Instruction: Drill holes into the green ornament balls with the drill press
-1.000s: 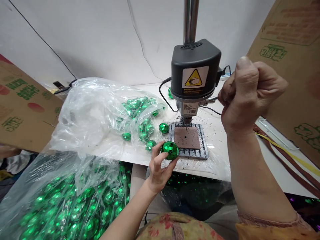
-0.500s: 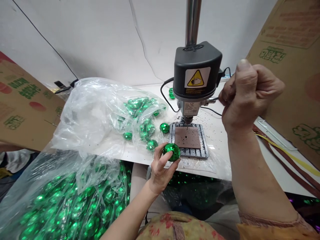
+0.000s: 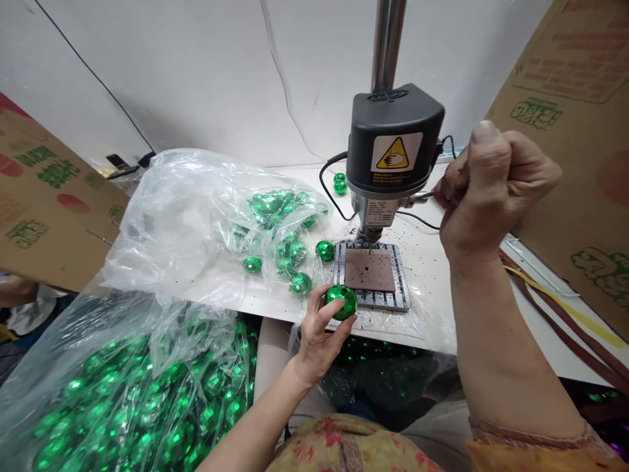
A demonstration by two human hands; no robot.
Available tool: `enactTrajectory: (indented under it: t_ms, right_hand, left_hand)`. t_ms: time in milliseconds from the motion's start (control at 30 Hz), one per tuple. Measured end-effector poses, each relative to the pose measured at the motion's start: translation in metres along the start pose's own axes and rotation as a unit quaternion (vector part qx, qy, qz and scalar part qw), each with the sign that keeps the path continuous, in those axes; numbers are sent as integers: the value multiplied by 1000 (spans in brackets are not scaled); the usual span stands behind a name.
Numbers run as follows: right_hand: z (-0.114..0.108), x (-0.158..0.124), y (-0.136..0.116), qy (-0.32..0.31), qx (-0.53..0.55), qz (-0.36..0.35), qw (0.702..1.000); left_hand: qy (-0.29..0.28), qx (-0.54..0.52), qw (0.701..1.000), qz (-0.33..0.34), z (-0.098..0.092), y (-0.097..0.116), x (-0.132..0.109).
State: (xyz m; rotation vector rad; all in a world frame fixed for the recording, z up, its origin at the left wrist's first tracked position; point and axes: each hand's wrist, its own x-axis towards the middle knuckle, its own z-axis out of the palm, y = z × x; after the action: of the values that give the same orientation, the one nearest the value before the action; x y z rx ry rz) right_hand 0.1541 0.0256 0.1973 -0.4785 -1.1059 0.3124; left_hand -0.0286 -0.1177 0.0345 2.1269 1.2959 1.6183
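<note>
A shiny green faceted ball (image 3: 346,298) is pinched in the fingers of my left hand (image 3: 317,334), just off the front left corner of the drill press base (image 3: 400,298). My right hand (image 3: 494,190) is closed round the feed lever (image 3: 420,197) at the side of the black-topped drill press (image 3: 397,141). Its thin bit hangs above a brown board (image 3: 368,269) with a small dark hole. Dark shavings lie scattered over board and base. Another green ball (image 3: 325,250) rests left of the base.
A clear plastic bag (image 3: 167,210) with several green balls spreads over the white table's left side. Below it, a large bag (image 3: 147,393) is full of green balls. Cardboard boxes stand left (image 3: 63,203) and right (image 3: 580,164). A person's arm shows at the far left edge.
The view has shifted slightly. My left hand still holds the green ball, which is turned a little. My right hand stays on the lever.
</note>
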Motion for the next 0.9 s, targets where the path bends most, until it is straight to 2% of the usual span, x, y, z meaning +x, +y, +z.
enactTrajectory:
  t_ms: [167, 367, 633, 767, 833, 900]
  right_hand:
    - [0, 0, 0, 2, -5, -5, 1000]
    - [1, -1, 0, 1, -11, -12, 1000]
    - [1, 0, 1, -1, -9, -19, 1000]
    - [0, 1, 3, 9, 0, -35, 999]
    - [1, 1, 4, 11, -2, -41, 999]
    - [1, 2, 5, 9, -5, -41, 999]
  left_hand:
    - [9, -23, 999, -30, 4, -4, -10]
    - [-10, 4, 1000, -3, -2, 0, -6]
    - [-2, -27, 1000, -11, 0, -2, -12]
    - [-55, -78, 995, -11, 4, -4, -33]
    - [-97, -90, 991, 4, 6, -8, -55]
    - [-163, -84, 983, -4, 7, -16, -85]
